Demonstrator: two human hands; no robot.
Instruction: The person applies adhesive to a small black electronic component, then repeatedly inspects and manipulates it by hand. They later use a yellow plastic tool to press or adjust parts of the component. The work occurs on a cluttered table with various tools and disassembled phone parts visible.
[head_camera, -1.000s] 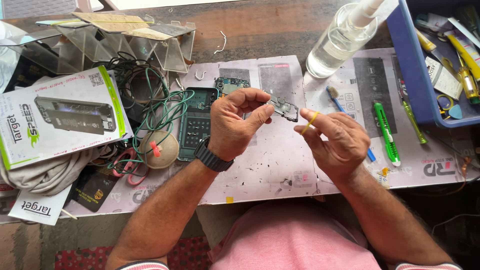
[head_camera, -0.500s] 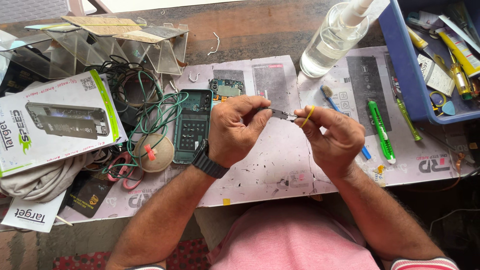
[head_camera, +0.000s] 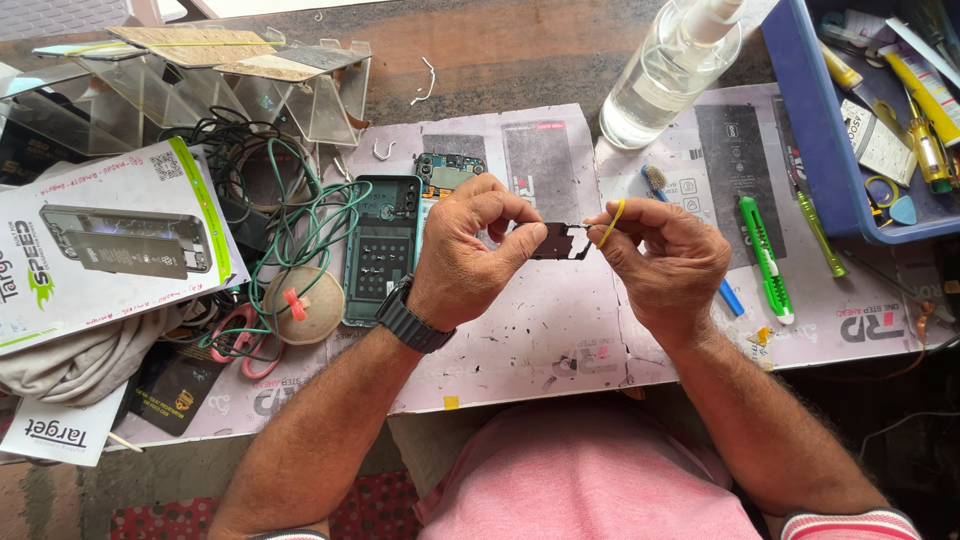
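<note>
My left hand (head_camera: 470, 250), with a black watch on its wrist, pinches the left end of a small dark flat phone part (head_camera: 558, 241) between thumb and fingers. My right hand (head_camera: 665, 262) grips the part's right end, and a thin yellow strip (head_camera: 611, 222) curls up from its fingertips. Both hands hover over the grey work mat (head_camera: 520, 330). Just left of my left hand lies an opened teal phone frame (head_camera: 382, 248) with its insides showing.
A clear spray bottle (head_camera: 668, 75) stands at the back. A blue tray (head_camera: 800, 120) of tools sits at the right, with a green cutter (head_camera: 764, 256) and screwdriver (head_camera: 817, 229) beside it. Tangled wires (head_camera: 290, 215), a white box (head_camera: 110, 240) and clear plastic stands (head_camera: 200, 90) crowd the left.
Both hands have shifted slightly with the small part, which now lies flatter between them. The yellow strip still sticks up from my right fingers.
</note>
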